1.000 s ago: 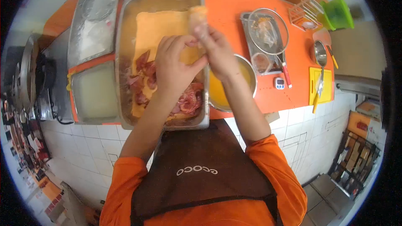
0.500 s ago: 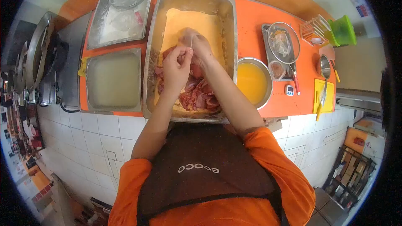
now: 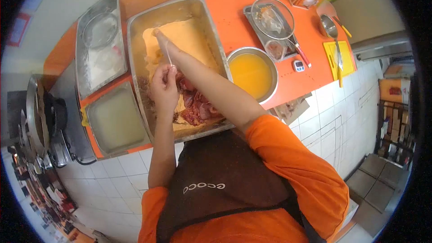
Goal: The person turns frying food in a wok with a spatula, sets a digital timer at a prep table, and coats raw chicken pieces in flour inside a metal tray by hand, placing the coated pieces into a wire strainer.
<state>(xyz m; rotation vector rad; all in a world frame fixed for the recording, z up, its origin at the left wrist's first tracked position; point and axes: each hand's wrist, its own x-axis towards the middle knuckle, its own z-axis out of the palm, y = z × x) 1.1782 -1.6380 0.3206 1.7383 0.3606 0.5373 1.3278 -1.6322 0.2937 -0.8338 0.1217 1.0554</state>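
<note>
My left hand (image 3: 164, 85) is closed over the near part of a deep metal pan (image 3: 213, 31). Its thumb and fingertips pinch a thin, whitish, see-through strip (image 3: 168, 55) that runs up to my right hand (image 3: 165, 47). What the strip belongs to is hard to make out. My right hand reaches farther in, above pale orange powder (image 3: 193, 40), with its fingers stretched forward and partly unclear. Raw, reddish meat pieces (image 3: 198, 108) lie on the powder at the pan's near end, partly covered by my forearms.
Left of the pan stand a tray of white powder with a sieve (image 3: 101, 69) and a tray of cloudy liquid (image 3: 112, 117). To the right are a bowl of orange liquid (image 3: 252, 74), a red-handled strainer (image 3: 272, 18), a small timer (image 3: 298, 66) and a yellow board (image 3: 332, 58).
My right hand has moved away from my left, farther into the pan, and the strip between them now looks stretched longer. The whole view has turned and shifted.
</note>
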